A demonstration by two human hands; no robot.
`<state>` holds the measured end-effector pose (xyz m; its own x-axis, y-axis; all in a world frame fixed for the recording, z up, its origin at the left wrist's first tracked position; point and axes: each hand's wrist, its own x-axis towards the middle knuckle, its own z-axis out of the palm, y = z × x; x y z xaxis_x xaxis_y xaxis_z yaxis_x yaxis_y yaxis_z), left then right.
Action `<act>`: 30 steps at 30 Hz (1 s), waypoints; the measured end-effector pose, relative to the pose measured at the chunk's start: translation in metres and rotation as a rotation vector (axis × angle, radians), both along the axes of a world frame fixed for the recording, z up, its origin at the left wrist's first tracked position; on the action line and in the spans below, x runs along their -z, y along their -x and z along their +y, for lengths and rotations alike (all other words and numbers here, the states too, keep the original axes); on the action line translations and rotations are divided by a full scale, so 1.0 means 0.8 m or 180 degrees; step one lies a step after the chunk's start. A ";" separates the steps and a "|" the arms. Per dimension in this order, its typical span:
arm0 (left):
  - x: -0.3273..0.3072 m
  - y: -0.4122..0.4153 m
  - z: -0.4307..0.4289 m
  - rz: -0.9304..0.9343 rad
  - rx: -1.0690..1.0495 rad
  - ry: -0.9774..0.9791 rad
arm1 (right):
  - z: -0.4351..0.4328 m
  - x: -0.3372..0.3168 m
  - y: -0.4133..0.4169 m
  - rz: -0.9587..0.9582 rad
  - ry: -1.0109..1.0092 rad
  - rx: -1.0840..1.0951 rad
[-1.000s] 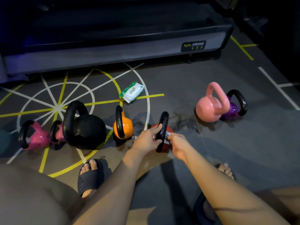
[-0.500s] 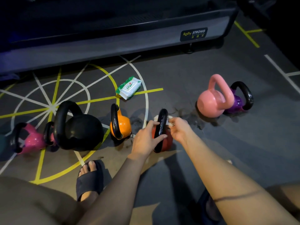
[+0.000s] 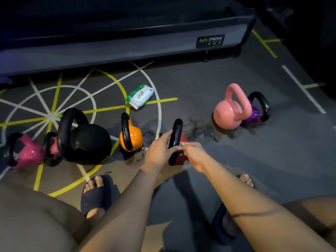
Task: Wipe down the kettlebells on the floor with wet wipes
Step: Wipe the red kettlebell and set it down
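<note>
Far left on the dark grey floor (image 3: pixel 236 160), over painted white and yellow lines: two glossy magenta kettlebells with black handles (image 3: pixel 31 153), side by side, the right one partly hidden behind a large matte black kettlebell (image 3: pixel 87 142). Just beside that, a small orange kettlebell with a black handle (image 3: pixel 131 139), upright. Farther back, well apart from both hands, a white-and-green soft pack of wet wipes (image 3: pixel 140 96), flat on a yellow line.

Centre, between the two hands: a small red kettlebell with a black handle (image 3: pixel 181 159). Grips its handle with the left hand (image 3: pixel 158 151), thumb and fingers curled round it from the left. Pinches a scrap of white wet wipe (image 3: pixel 182 144) in the curled fingers of the right hand (image 3: pixel 194 153), pressed to the bell just right of the handle. Fingertips of both hands nearly meeting there.

Well off to the right, a matte pink kettlebell (image 3: pixel 227 115), touching a purple kettlebell with a black handle (image 3: pixel 254 117) behind it.
</note>
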<state>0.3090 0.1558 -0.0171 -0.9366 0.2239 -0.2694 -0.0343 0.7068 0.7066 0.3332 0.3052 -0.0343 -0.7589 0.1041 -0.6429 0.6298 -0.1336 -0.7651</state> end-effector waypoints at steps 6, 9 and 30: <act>-0.005 0.003 -0.003 0.0031 0.0297 0.0290 | 0.002 -0.007 -0.007 -0.0089 0.0370 0.0365; -0.006 0.006 -0.003 0.0043 0.0303 0.0320 | -0.001 -0.008 0.006 -0.0211 0.0496 0.0723; -0.011 0.018 0.004 0.0103 0.0806 0.0769 | -0.014 -0.017 0.033 -0.0354 0.0492 0.1272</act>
<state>0.2942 0.1590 -0.0086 -0.8684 0.3837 -0.3141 0.1832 0.8369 0.5158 0.3068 0.2937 -0.0203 -0.6039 0.2715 -0.7494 0.5827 -0.4910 -0.6475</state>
